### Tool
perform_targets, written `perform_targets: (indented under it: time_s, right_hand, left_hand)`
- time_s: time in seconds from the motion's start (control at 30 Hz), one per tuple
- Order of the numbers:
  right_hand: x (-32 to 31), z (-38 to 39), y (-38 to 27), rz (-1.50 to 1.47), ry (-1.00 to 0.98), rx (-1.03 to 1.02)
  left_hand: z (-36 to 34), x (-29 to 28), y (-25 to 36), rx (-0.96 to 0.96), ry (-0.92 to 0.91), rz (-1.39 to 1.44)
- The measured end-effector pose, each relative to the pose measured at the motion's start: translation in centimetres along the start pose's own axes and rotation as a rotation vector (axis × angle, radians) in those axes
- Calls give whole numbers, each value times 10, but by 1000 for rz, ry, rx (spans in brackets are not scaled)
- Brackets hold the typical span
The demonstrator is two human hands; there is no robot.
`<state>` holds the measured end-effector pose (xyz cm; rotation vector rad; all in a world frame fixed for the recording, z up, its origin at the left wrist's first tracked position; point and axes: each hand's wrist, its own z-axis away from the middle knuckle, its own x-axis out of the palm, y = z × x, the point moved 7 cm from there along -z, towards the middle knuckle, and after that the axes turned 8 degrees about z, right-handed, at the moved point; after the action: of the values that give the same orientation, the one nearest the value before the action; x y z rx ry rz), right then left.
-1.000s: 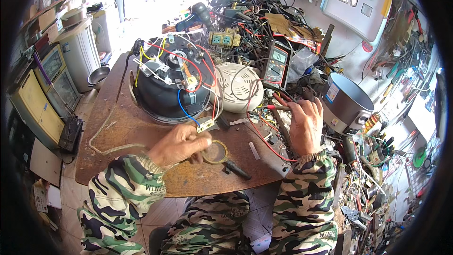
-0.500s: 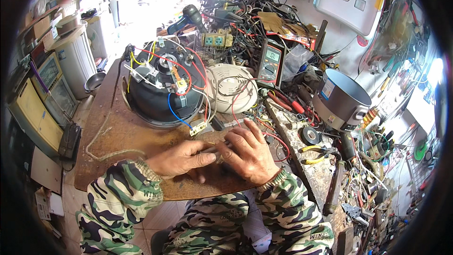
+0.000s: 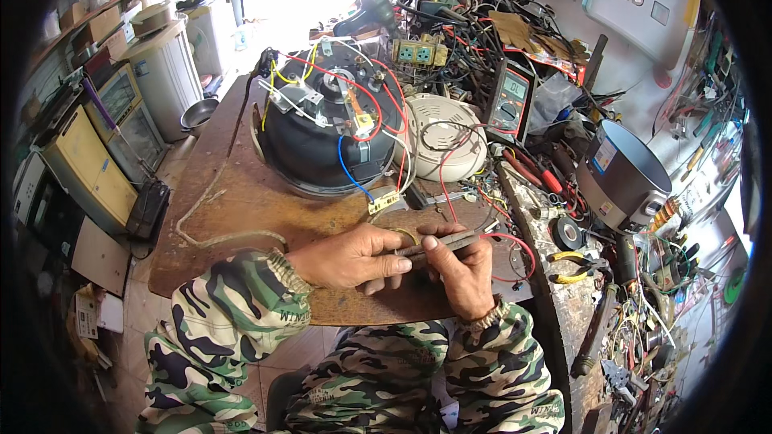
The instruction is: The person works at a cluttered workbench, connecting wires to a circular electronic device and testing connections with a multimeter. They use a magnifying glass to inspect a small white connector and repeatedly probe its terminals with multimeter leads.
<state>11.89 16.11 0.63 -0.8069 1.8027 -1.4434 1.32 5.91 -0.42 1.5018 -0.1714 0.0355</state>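
My left hand (image 3: 350, 261) is closed near the table's front edge, its fingertips on a long, thin, dull metal tool (image 3: 450, 239). My right hand (image 3: 462, 277) grips that tool from the right, thumb on top. A yellow-rimmed round object (image 3: 402, 234) is partly hidden behind my fingers. Beyond my hands stands a black round appliance body (image 3: 293, 161) with exposed coloured wires and metal fittings. A small wired board (image 3: 384, 202) lies at its front, and a cream vented round cover (image 3: 442, 145) lies beside it.
The wooden tabletop (image 3: 209, 225) carries a pale cord. A multimeter (image 3: 509, 100), tangled cables, a metal pot (image 3: 615, 185), black tape (image 3: 567, 233) and yellow-handled pliers (image 3: 569, 269) crowd the right and back. A pan (image 3: 199, 116) and cabinets (image 3: 80, 161) are at left.
My right hand left the red-handled tools at the right and came in to meet my left hand, now holding a thin metal tool with it. The view has shifted slightly.
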Motion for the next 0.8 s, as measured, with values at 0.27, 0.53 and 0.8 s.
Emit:
perform_targets:
  time_s: [0.27, 0.53, 0.8]
  right_hand:
    - [-50, -26, -55, 434, 170, -165]
    - [-38, -43, 0, 586, -59, -133]
    - [-41, -60, 12, 505, -208, 28]
  left_hand:
    - [21, -39, 11, -170, 307, -259]
    - [6, -45, 20, 280, 484, -163]
    - [4, -43, 18, 304, 405, 64]
